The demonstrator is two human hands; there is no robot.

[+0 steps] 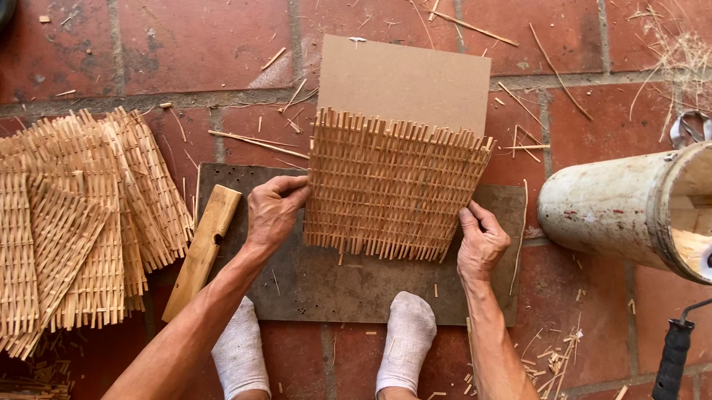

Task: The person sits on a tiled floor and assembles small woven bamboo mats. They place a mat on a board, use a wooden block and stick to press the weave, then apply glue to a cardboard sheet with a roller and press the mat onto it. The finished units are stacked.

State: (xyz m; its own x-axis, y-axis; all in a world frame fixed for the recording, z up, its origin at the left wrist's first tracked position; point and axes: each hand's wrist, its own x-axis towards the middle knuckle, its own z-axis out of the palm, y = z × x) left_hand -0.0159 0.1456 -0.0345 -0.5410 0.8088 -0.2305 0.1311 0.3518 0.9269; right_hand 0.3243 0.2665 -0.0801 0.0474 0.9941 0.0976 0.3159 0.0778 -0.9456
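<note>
The woven mat [392, 189] of thin sticks lies on a dark board [353, 283] on the red tile floor [196, 29], w/ a brown cardboard sheet [407, 79] under its top part. Left hand [273, 213] grips the mat's left edge, fingers curled on it. Right hand [481, 244] pinches the mat's bottom right corner. A wood stick [203, 250] lies just left of the left hand. A pile of more mats [63, 221] sits far left. A white bucket [632, 210] lies on its side at right, w/ a paint roller [687, 330] by its mouth. Two feet in white socks [406, 336] rest near the board's lower edge.
</note>
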